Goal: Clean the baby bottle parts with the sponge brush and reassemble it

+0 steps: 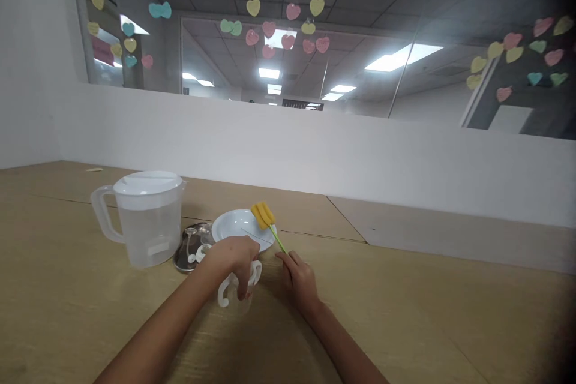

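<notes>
My left hand (238,258) is closed around the top of a clear baby bottle (243,302) with red print and white side handles (222,293). The bottle is just above or on the table; I cannot tell which. In my right hand (300,282) is a bottle brush (263,216), gripped by its thin green handle with the yellow sponge head up. That sponge head is over the right rim of a white bowl (220,225). Beside my left wrist, a round metal tray (180,259) bears a white straw piece (191,241) and a white ring-shaped part (202,252).
A lidded translucent pitcher (150,228) with liquid in it stands on the wooden table (405,312) at the left. A small flat pale piece (94,170) lies far back left. Behind the table rises a white wall (252,138) with a window above, dotted with heart-shaped notes.
</notes>
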{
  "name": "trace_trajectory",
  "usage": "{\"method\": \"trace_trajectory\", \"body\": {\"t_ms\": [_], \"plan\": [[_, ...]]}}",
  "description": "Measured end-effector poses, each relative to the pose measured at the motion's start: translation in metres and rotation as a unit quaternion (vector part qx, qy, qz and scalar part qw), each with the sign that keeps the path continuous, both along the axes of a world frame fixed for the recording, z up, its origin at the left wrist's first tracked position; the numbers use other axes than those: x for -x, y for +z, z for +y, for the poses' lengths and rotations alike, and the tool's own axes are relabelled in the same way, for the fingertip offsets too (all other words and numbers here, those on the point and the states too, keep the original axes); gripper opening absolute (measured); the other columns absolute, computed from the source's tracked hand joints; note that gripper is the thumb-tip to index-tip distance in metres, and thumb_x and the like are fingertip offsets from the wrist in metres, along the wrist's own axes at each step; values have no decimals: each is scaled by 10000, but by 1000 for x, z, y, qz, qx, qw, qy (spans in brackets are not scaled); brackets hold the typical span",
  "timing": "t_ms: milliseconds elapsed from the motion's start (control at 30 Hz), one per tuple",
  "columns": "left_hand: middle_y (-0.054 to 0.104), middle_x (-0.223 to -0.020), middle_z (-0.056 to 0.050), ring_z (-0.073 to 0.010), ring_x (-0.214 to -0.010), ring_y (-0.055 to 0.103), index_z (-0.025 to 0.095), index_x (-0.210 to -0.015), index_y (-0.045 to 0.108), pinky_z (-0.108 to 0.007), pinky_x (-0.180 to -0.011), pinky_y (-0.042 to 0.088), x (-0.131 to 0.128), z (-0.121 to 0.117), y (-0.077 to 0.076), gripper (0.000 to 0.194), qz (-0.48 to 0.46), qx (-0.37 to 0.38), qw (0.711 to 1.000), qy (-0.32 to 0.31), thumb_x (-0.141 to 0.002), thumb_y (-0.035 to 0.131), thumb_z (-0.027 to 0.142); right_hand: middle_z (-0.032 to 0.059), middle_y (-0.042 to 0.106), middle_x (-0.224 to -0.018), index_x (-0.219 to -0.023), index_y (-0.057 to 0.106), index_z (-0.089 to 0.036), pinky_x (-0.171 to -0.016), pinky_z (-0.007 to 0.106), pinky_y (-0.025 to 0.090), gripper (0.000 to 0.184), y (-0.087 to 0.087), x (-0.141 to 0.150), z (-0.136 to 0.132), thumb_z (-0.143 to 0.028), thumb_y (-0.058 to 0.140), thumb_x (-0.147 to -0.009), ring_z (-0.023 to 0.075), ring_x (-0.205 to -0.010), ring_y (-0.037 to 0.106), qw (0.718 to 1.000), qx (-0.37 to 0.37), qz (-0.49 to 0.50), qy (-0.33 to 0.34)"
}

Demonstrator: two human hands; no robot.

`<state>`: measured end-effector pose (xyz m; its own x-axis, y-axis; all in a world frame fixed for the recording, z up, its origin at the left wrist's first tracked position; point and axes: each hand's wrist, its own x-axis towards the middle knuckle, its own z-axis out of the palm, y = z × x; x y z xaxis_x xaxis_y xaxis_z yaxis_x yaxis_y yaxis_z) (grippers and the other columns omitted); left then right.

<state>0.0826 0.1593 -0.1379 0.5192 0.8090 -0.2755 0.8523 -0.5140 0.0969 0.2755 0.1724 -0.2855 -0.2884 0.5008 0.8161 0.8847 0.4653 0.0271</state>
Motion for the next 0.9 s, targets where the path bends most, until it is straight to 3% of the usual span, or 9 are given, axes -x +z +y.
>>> {"method": "trace_trajectory", "body": {"t_ms": [133, 233, 333, 433, 533, 600, 733, 833, 900], "plan": [[634, -922, -3, -213, -784, 590, 259, -952, 598, -236, -547, 389, 13, 7, 4, 611, -63, -2, 997, -54, -370, 757, 350, 25, 556, -695, -949, 615, -161, -528, 180, 376, 314, 11, 2, -5, -122, 315, -862, 85, -565, 513, 998, 0, 54, 22], [615, -959, 14, -186, -847, 573, 266, -985, 590, -223, -635, 411, 37, 13, 18, 592, -179, -29, 980, -85, -431, 743, 402, 17, 558, -727, -1125, 504, -151, -595, 195, 410, 301, 35, 9, -12, -195, 323, -888, 95, -624, 533, 978, 10, 209, 16], [616, -1007, 20, -168, -904, 571, 261, -1034, 582, -214, -731, 432, 56, 24, 26, 564, -331, -51, 940, -62, -509, 728, 405, -52, 433, -618, -1246, 358, -134, -499, 186, 346, 389, 76, 21, -19, -267, 360, -881, 77, -492, 410, 944, 33, 327, 27], [616, -1046, -5, -174, -914, 576, 236, -1091, 565, -235, -751, 453, 60, 42, 21, 581, -462, -120, 879, 13, -563, 703, 436, -77, 282, -543, -1022, 515, -150, -461, 175, 265, 255, 129, 33, -27, -313, 436, -842, 62, -464, 297, 931, 61, 345, 100], [615, -1047, -40, -196, -910, 573, 202, -1081, 583, -276, -767, 462, 55, 61, 12, 572, -504, -252, 820, 96, -559, 709, 399, -77, 265, -502, -898, 568, -152, -474, 172, 263, 236, 178, 44, -42, -350, 467, -820, 62, -479, 304, 921, 94, 346, 154], [622, -1036, -54, -203, -898, 578, 179, -1056, 595, -299, -778, 466, 54, 68, 8, 530, -509, -307, 792, 138, -568, 705, 354, -65, 315, -487, -841, 611, -155, -479, 175, 271, 246, 199, 51, -52, -355, 471, -811, 64, -484, 339, 930, 170, 288, 154], [624, -1066, -59, -210, -942, 568, 162, -1087, 575, -318, -848, 446, 63, 70, 9, 529, -494, -379, 767, 156, -577, 694, 232, -22, 517, -586, -806, 661, -184, -519, 188, 318, 224, 209, 56, -62, -308, 476, -789, 74, -529, 415, 953, 209, 194, 101], [630, -1039, -57, -230, -943, 545, 180, -1081, 582, -332, -855, 428, 70, 69, 11, 501, -422, -443, 777, 147, -590, 676, 210, -8, 567, -616, -798, 673, -200, -528, 200, 336, 229, 204, 54, -55, -305, 471, -782, 88, -538, 442, 957, 210, 194, 51], [627, -1021, -60, -233, -936, 528, 189, -1082, 583, -337, -851, 420, 69, 69, 10, 452, -372, -479, 788, 103, -632, 625, 168, -6, 571, -603, -788, 676, -202, -527, 205, 341, 226, 202, 52, -48, -304, 476, -772, 93, -525, 445, 958, 211, 192, 27]]}}
